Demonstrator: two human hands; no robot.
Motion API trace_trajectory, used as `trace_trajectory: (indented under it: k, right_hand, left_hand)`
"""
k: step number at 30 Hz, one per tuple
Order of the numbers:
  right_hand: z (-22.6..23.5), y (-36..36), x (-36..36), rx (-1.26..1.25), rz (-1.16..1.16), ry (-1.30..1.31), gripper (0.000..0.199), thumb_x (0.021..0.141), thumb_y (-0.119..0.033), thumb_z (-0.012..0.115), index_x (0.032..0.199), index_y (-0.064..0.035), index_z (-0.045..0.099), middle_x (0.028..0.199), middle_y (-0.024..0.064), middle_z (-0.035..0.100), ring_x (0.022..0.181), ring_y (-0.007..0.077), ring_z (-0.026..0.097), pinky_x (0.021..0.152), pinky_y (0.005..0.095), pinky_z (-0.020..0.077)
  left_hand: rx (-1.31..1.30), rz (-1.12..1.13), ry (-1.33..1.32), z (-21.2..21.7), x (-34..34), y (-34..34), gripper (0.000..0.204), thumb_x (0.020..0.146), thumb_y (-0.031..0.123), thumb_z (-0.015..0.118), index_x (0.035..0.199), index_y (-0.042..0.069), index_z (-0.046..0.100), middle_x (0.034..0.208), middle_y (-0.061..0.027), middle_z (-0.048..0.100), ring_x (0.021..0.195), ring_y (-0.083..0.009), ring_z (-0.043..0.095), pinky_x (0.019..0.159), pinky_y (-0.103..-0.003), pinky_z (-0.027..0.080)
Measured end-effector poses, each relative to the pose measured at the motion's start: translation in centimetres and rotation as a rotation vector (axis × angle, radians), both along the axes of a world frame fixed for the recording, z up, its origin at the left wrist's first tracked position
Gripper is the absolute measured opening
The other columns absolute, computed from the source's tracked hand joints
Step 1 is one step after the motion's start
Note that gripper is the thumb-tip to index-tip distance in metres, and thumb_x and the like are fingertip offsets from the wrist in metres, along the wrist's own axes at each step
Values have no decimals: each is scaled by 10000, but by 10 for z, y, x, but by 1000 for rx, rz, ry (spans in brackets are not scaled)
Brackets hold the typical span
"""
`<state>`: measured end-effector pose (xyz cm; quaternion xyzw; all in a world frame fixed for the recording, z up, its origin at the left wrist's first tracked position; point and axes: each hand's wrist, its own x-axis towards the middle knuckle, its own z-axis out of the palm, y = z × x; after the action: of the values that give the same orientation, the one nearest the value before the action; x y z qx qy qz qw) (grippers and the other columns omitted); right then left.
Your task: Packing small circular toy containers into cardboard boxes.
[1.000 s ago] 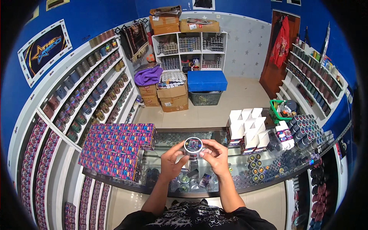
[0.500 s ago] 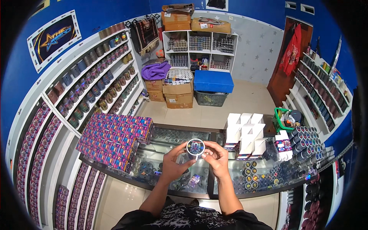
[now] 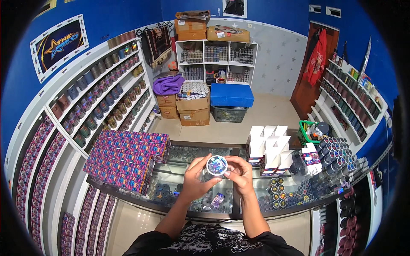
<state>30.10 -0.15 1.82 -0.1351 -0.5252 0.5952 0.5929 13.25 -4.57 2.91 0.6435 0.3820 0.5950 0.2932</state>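
Note:
Over the glass counter [image 3: 171, 170], both my hands hold a round spool [image 3: 217, 165] with its end facing up. That end has a white rim around a dark, shiny label with blue glints. Fingers and thumb of my left hand [image 3: 197, 179] grip the spool's left side. On its right side, the thumb and fingers of my right hand [image 3: 240, 174] curl around the edge. The lower part of the spool is partly hidden by my hands. A small purple printed piece [image 3: 218, 199] lies on the counter below the spool.
Stacked purple patterned boxes [image 3: 124, 160] stand on the counter's left. To the right are open white-flapped boxes [image 3: 270, 149], a green basket [image 3: 304, 135] and rows of upright spools [image 3: 337, 155]. Behind the counter stand cartons [image 3: 194, 112] and a blue box [image 3: 232, 94] on a grey crate [image 3: 229, 114].
The spool has tilted or turned slightly in my hands, so its label now catches the light with blue glints. My grip stays the same. The view has shifted slightly.

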Motion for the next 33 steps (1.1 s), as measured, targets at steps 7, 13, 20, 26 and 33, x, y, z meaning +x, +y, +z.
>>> trace_trajectory:
  k: [7,13,20,26,33]
  right_hand:
    - [2,-2,-20,51,41,-3,440,748,72,678,1176,36,588,1230,168,591,1138,222,570,951,324,459]
    - [2,-3,-35,-56,196,19,584,738,18,662,1297,60,496,1273,175,568,1208,246,536,1061,381,392]
    - [14,-13,-67,-7,-32,-62,531,792,51,667,1301,59,515,1260,177,580,1196,242,543,1019,367,437]
    - [15,-13,-81,-13,-154,-99,440,800,41,696,1228,42,593,1219,172,602,1120,227,591,921,328,508]
    - [16,-20,-111,-21,-222,-124,354,781,44,681,1130,14,631,1072,86,628,1013,187,608,891,323,493]
  left_hand:
    - [-19,-255,-347,-18,-27,0,661,736,-81,756,1284,-3,395,1318,-160,522,1208,-233,527,1061,-373,404]
    - [81,-263,-332,-7,-44,-2,604,739,-85,746,1266,-28,455,1248,-151,512,1178,-227,535,1024,-362,440]
    - [107,-68,-276,-20,-73,3,467,763,-76,737,1199,-49,573,1147,-129,562,1024,-197,608,906,-326,518]
    - [38,-78,-342,-24,-94,11,431,797,-69,709,1210,-53,585,1207,-144,561,1073,-213,597,921,-330,522]
    - [53,-132,-320,-17,-107,14,626,719,-24,804,1286,-44,539,1233,-109,473,1165,-209,528,927,-337,518]
